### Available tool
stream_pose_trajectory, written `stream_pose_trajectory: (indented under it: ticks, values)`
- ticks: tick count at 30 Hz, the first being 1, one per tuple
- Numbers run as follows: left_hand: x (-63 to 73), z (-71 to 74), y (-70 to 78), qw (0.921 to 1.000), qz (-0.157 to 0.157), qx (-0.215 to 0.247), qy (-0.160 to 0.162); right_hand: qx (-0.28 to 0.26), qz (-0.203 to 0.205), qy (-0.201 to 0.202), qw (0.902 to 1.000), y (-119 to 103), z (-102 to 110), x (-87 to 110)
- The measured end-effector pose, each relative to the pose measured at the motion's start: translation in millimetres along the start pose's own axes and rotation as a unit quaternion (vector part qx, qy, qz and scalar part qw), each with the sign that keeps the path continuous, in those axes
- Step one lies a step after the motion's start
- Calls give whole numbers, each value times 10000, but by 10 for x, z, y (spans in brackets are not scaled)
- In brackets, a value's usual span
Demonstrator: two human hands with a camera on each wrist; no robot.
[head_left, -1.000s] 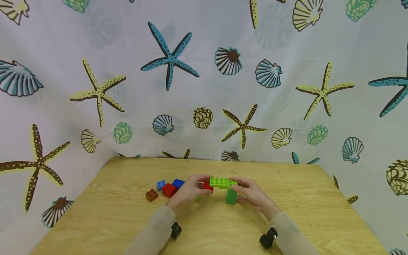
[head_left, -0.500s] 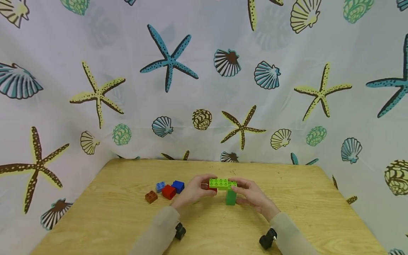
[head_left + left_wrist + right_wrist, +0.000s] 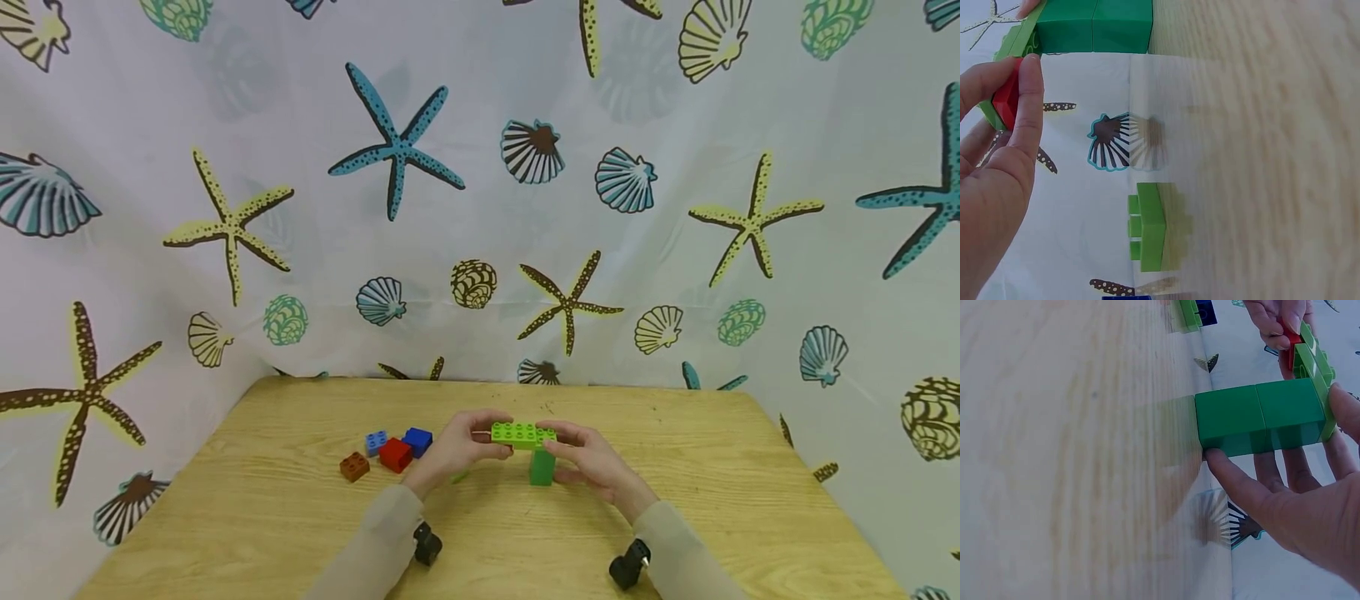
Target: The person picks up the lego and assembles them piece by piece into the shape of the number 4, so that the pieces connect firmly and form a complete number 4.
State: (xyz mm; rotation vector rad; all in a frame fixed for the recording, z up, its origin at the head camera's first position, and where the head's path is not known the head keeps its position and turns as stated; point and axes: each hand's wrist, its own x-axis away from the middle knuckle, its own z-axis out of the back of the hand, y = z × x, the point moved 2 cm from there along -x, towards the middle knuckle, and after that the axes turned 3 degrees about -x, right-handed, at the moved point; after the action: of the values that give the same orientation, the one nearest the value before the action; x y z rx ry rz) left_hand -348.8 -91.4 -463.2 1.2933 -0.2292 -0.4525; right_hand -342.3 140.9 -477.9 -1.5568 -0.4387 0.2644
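Observation:
My left hand (image 3: 459,448) pinches a red toy building brick (image 3: 1007,100) between thumb and fingers. That brick lies against the underside of a long lime-green brick (image 3: 514,435), at its left end; whether the studs are joined I cannot tell. Two dark green bricks (image 3: 1260,415), stacked upright on the table, carry the right end of the lime-green piece. Around this stack my right hand (image 3: 600,467) curls, thumb at the top and a fingertip low near the table. In the head view the left hand hides the red brick.
A loose lime-green brick (image 3: 1152,226) rests on the wooden table (image 3: 300,533), mostly behind the left hand in the head view. Farther left lie a red brick (image 3: 395,455), a dark blue brick (image 3: 417,442), a light blue brick (image 3: 376,442) and a brown brick (image 3: 355,467). A patterned curtain (image 3: 480,208) hangs behind.
My left hand has shifted right, bringing the red brick under the lime-green piece's left end. The dark blue brick has come more into sight. My right hand stays at the green stack.

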Motion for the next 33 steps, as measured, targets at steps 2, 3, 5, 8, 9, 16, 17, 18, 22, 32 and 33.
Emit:
stream_pose_trajectory:
  ticks: [2, 3, 5, 8, 9, 16, 17, 18, 22, 32, 33]
  values:
    - [7, 2, -1, 10000, 20, 77, 18, -7, -16, -6, 10000, 0, 0, -2]
    - [10, 4, 0, 9999, 39, 123, 28, -5, -13, -3, 10000, -2, -1, -3]
    - [16, 7, 1, 9997, 102, 223, 65, -1, -13, -7, 10000, -4, -6, -2]
    - [21, 10, 11, 9993, 170, 309, 143, -6, -2, -26, 10000, -8, -11, -1]
    - [20, 10, 12, 9991, 196, 323, 168, -4, 7, -40, 10000, -9, -12, -1]
    - [7, -3, 9, 9981, 354, 392, 322, 15, 15, -81, 10000, -15, -20, 9]
    - [6, -4, 3, 9979, 372, 397, 344, 16, 13, -74, 10000, -16, -23, 12]
    - [4, -5, -5, 9978, 391, 402, 365, 15, 5, -70, 10000, -16, -26, 13]
    - [-3, -4, -17, 9972, 397, 468, 429, 35, -4, -33, 10000, -20, -29, 16]
    - [-32, 17, -51, 9953, 443, 739, 437, 31, -23, 25, 10000, -15, -26, 11]
    - [-34, 19, -52, 9954, 442, 736, 430, 26, -29, 22, 10000, -16, -26, 12]
